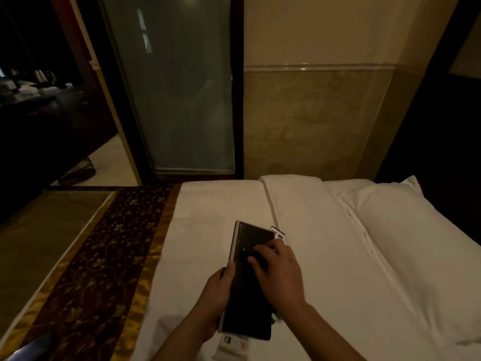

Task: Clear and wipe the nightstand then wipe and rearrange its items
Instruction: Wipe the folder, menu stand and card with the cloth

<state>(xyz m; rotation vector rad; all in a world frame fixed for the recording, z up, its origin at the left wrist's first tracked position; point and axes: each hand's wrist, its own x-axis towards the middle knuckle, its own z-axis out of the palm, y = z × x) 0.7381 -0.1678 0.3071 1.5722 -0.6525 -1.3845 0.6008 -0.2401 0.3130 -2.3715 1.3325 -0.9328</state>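
A long dark flat folder point(251, 238) with a pale edge is held low over the white bed sheet point(213, 217). My left hand point(220, 290) grips its left edge, thumb on top. My right hand point(281, 269) lies on the dark top face, fingers spread and slightly bent. A white remote with red buttons point(279, 233) pokes out from under the folder's far right corner. Small white printed cards point(233, 341) show beneath its near end. The nightstand is not in view.
A dark floral runner with gold borders point(104, 256) crosses the bed on the left. White pillows point(406, 225) lie to the right. Behind are a frosted glass door point(177, 87), a tiled wall and a dim counter with a kettle point(41, 75).
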